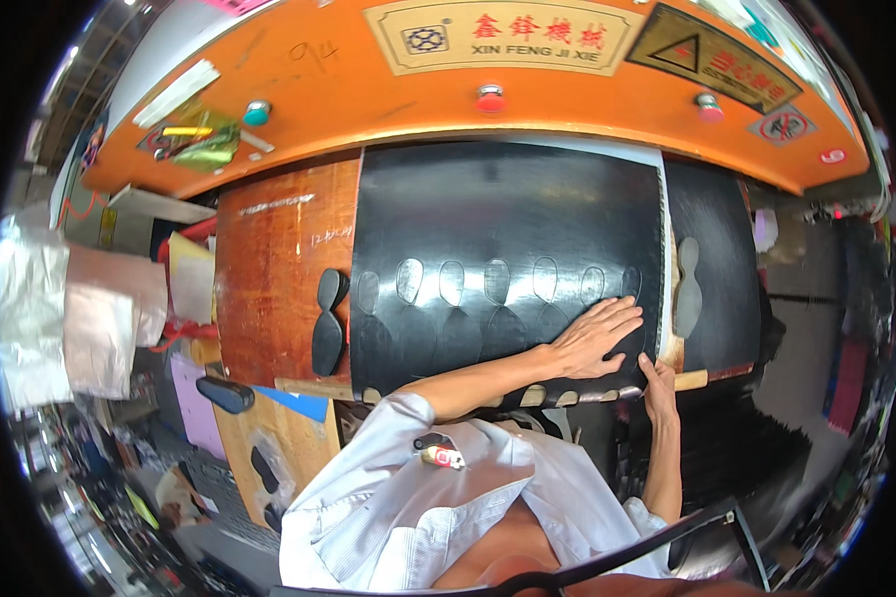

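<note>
Dark glasses nearest, black sheet spreads leftward under flattened left hand, right hand pinching its near-right corner.

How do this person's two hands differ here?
The left hand lies flat, palm down, on the black sheet; the right hand is at the sheet's near right corner, looking more curled. The left hand points rightward and slightly away; the right hand points nearly straight ahead. Both are bare.
</note>
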Motion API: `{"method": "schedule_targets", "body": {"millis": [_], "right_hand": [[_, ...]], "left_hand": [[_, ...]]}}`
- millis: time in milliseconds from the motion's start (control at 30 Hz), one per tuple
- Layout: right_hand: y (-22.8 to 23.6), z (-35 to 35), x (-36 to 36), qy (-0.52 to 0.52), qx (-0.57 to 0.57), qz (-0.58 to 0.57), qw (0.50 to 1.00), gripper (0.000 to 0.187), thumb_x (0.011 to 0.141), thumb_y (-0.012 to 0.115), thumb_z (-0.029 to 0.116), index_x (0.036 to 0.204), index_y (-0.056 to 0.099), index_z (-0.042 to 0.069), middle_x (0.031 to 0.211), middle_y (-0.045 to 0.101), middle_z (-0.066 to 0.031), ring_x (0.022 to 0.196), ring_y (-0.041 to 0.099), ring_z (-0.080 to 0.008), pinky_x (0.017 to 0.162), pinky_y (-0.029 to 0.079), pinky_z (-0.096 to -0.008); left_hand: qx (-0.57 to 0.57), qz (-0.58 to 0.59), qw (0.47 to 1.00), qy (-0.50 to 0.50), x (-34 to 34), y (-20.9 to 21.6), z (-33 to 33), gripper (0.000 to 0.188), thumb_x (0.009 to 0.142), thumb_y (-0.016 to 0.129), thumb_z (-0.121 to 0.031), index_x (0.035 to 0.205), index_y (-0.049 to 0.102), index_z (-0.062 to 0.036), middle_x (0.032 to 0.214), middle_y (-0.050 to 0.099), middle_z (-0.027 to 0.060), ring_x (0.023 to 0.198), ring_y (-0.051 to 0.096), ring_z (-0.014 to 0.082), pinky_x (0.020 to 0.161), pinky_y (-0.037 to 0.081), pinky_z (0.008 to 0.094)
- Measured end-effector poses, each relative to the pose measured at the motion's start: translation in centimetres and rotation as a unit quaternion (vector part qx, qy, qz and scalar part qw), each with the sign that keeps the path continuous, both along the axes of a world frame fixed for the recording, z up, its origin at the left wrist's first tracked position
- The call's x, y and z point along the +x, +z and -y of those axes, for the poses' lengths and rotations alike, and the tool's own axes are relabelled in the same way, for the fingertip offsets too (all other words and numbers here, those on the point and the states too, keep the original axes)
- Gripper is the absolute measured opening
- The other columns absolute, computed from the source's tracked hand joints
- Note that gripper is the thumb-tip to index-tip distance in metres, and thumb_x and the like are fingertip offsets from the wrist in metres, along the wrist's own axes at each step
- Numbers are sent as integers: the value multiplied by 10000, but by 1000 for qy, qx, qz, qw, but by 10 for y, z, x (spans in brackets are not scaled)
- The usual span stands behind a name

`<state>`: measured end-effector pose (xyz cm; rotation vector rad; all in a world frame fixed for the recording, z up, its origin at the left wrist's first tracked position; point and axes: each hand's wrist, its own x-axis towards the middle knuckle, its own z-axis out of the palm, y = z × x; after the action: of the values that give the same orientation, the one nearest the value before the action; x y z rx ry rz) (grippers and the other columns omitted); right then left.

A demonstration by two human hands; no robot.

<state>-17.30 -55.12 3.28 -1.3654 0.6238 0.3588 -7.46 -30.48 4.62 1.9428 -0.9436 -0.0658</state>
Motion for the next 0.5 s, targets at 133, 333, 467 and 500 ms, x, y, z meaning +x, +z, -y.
{"method": "schedule_targets", "body": {"millis": [133,333,467,500], "right_hand": [[11,19,6,97,-284,24,953,252,1012,756,230,844,703,51,695,568,81,654,447,-36,606,374,-259],[11,47,69,69,-651,225,722,504,935,779,270,1293,627,-51,1250,673,-214,1175,602,-372,1039,473,-458],[-14,53,99,83,-651,215,723,653,874,806,306,1382,601,-49,1358,637,-237,1294,527,-446,1139,407,-501],[-17,57,103,79,-649,214,725,670,864,811,316,1386,604,-49,1353,643,-235,1300,525,-456,1143,404,-506]], "left_hand": [[25,41,965,258,5,19,-110,561,797,735,-100,1334,608,2,1429,580,221,1416,483,410,1218,344,544],[300,34,801,516,-10,-1,-293,629,1013,615,-239,1531,436,69,1629,392,272,1503,383,449,1240,305,520],[272,-35,816,508,-21,-18,-305,663,1067,553,-301,1569,372,91,1668,312,304,1539,322,461,1278,267,475],[260,-26,818,513,-21,-20,-302,660,1070,544,-304,1570,371,89,1670,309,301,1546,314,456,1279,264,479]]}}
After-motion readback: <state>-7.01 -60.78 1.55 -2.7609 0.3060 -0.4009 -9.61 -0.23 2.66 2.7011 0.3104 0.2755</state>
